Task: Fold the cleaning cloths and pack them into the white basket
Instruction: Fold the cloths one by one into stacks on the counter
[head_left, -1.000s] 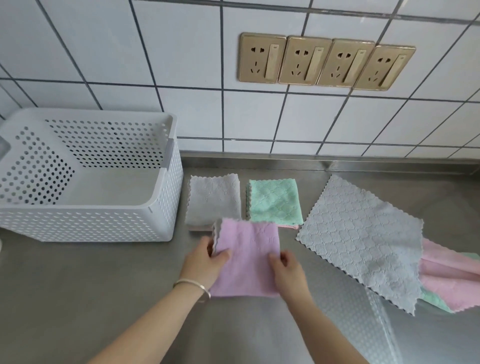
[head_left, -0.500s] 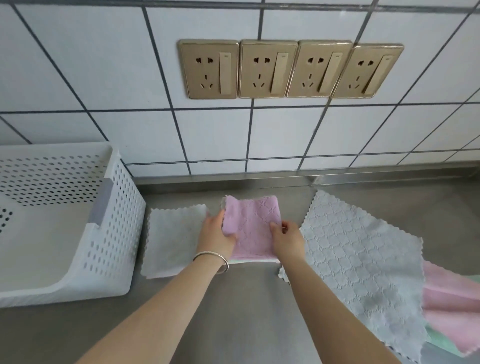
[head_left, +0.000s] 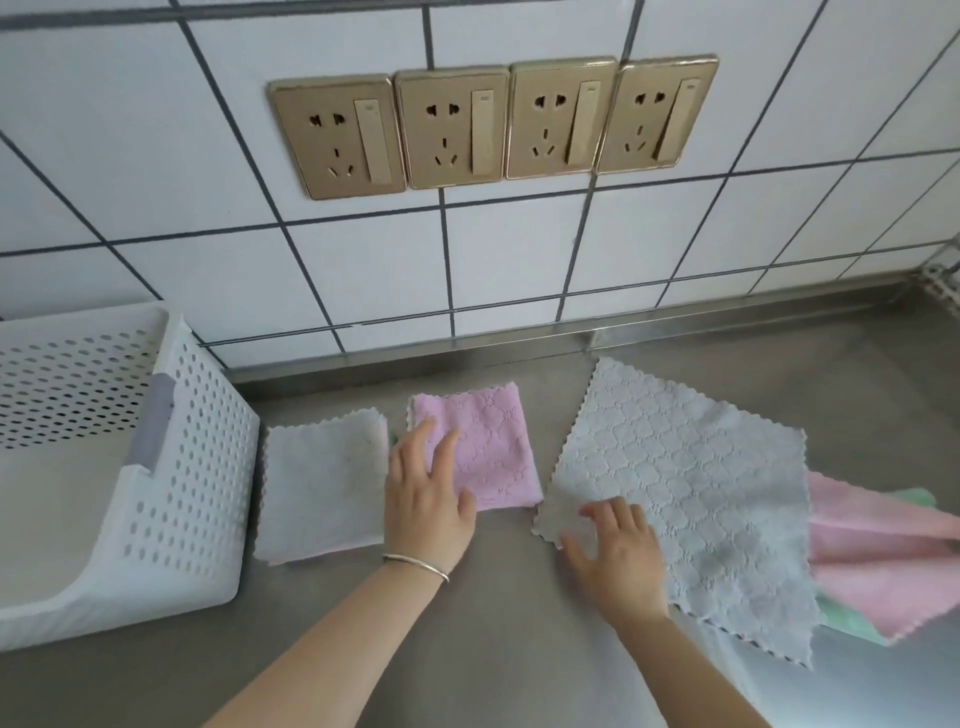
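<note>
A folded pink cloth (head_left: 491, 452) lies on the steel counter on top of the folded green one, which shows only as a sliver at its left edge. My left hand (head_left: 426, 493) rests flat on the pink cloth's left part, fingers spread. A folded grey cloth (head_left: 322, 488) lies just left of it. My right hand (head_left: 615, 556) lies open on the near left corner of an unfolded grey cloth (head_left: 691, 493). The white perforated basket (head_left: 182, 467) stands at the left with nothing visible in it.
Unfolded pink (head_left: 878, 556) and green (head_left: 852, 623) cloths lie under the grey one at the right. A tiled wall with several gold sockets (head_left: 493, 124) rises behind the counter. Bare steel counter (head_left: 493, 649) lies in front of the cloths.
Both hands carried the folded pink cloth back and set it on the green one. My right hand let go and moved right onto the unfolded grey cloth. The camera view shifted right.
</note>
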